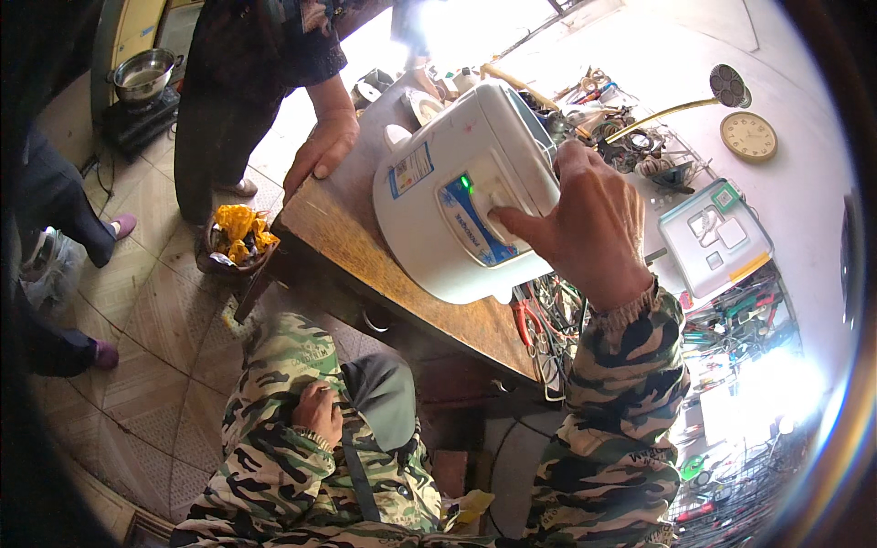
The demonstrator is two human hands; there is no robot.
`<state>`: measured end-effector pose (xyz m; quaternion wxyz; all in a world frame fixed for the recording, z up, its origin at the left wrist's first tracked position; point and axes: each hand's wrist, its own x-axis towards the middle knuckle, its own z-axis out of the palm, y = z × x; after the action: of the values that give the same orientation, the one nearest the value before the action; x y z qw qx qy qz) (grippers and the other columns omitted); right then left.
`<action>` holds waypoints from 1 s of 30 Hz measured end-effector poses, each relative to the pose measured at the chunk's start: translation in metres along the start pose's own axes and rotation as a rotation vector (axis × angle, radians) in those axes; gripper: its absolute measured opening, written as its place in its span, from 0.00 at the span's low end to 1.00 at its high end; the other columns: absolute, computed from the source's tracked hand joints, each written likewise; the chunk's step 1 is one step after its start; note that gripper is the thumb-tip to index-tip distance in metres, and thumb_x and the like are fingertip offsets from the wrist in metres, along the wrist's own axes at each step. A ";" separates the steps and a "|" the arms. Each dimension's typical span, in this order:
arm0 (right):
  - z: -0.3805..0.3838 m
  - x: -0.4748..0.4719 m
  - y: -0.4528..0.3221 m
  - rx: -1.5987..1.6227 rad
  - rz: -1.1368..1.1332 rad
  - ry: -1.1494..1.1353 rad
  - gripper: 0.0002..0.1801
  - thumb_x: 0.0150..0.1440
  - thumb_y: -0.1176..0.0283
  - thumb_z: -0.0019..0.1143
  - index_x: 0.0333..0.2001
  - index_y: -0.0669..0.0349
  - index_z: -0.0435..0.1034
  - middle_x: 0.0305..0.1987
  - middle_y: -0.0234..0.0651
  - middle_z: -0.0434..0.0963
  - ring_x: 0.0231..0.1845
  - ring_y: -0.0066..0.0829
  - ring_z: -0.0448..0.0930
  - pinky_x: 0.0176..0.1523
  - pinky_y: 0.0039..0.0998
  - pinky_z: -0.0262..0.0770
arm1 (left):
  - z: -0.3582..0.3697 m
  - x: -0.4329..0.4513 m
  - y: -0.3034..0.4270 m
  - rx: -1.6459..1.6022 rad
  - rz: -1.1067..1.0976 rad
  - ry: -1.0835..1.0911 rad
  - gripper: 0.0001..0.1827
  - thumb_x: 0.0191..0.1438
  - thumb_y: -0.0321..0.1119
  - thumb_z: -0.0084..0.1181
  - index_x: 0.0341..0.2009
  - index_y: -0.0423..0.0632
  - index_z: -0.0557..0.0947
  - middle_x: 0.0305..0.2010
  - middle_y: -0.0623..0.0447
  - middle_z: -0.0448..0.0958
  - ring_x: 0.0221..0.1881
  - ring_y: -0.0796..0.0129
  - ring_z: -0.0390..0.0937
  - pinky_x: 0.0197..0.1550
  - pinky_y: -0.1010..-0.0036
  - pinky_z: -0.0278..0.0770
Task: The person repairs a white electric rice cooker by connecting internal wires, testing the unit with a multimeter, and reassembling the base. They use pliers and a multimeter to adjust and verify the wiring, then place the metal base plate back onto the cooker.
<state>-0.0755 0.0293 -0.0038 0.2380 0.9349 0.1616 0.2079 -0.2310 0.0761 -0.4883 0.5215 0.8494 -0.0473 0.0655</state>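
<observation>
A white household appliance (438,178), likely a rice cooker, rests on a worn wooden table (356,226). It has a blue front panel, a lit green indicator and a sticker. My right hand (593,226) is at its near right side, the thumb on the front by the panel and the fingers over the edge; whether it grips firmly cannot be told. My left hand (319,414) rests on my camouflage-clad lap, fingers curled, away from the table. Red-handled pliers (526,322) lie among wires just right of the appliance.
Another person's hand (325,147) leans on the table's left edge. Tools and parts (644,147) crowd the far side near a lamp (727,85). A bin with an orange bag (240,236) stands on the tiled floor. Someone's legs show at far left.
</observation>
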 end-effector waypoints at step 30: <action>0.008 -0.007 -0.004 -0.071 -0.065 0.090 0.31 0.46 0.55 0.72 0.43 0.73 0.74 0.40 0.52 0.80 0.40 0.47 0.83 0.43 0.44 0.80 | 0.000 -0.001 -0.001 0.008 0.042 0.026 0.18 0.52 0.26 0.65 0.47 0.44 0.77 0.54 0.43 0.72 0.53 0.43 0.73 0.52 0.49 0.75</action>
<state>-0.0786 0.0269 -0.0151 0.2702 0.9098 0.1950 0.2474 -0.2322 0.0769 -0.4894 0.5174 0.8493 -0.0578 0.0877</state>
